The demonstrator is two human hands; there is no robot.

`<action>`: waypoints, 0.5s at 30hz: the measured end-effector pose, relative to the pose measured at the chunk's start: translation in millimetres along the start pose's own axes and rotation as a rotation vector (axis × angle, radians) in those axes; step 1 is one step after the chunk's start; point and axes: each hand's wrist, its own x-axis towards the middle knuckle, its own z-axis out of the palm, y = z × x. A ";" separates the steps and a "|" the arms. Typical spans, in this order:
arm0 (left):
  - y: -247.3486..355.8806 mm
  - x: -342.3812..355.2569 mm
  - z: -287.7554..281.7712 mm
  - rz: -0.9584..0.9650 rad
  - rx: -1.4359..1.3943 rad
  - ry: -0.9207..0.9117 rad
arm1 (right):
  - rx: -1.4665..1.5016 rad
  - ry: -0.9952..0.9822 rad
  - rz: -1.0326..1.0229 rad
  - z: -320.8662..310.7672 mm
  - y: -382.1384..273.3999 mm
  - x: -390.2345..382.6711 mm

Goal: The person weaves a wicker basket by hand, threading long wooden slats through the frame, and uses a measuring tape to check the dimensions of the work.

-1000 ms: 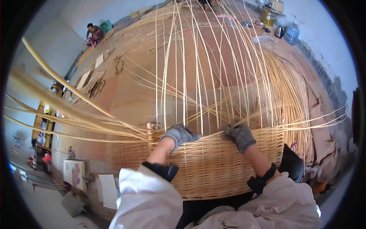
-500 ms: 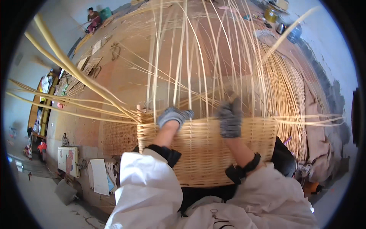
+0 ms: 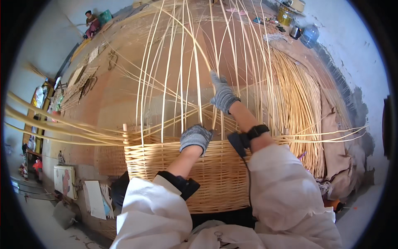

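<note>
A woven wicker basket (image 3: 215, 178) stands in front of me, its near wall facing me. Tall pale stakes (image 3: 166, 91) rise from its top edge, and loose weaving rods (image 3: 83, 135) stick out beyond its left corner. Gloved in grey knit, my left hand (image 3: 196, 139) is closed on the basket's upper edge around the base of a rod. My right hand (image 3: 224, 93), in a matching glove, is raised above the wall among the stakes. Its fingers are closed round a wicker rod (image 3: 195, 39) that slants up to the left.
A large bundle of wicker rods (image 3: 300, 112) lies on the floor to the right, beside brown cloth (image 3: 336, 141). Another person (image 3: 92, 25) sits at the far left. A water bottle (image 3: 310, 35) and a kettle (image 3: 295, 32) stand by the right wall.
My right hand has moved up and left from the basket's edge, and a rod now shows in its grip. My left hand has stayed at the edge. The whole view has shifted slightly.
</note>
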 end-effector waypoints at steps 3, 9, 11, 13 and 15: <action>-7.6 32.2 7.2 0.174 0.233 -0.262 | 0.407 0.237 0.126 -12.8 32.9 -5.3; 12.3 22.8 -3.8 -0.181 0.099 -0.113 | 0.731 0.498 0.504 -27.5 -58.1 -92.0; 21.0 26.8 -2.2 -0.160 0.117 -0.110 | 0.708 0.358 0.467 -28.6 -95.8 -82.7; 25.1 31.6 -2.9 -0.142 0.178 -0.098 | -0.430 0.228 -0.174 -21.3 -109.4 -78.4; 38.2 21.4 -16.7 -0.125 0.293 -0.038 | 0.206 0.380 0.174 -53.3 -36.7 -92.7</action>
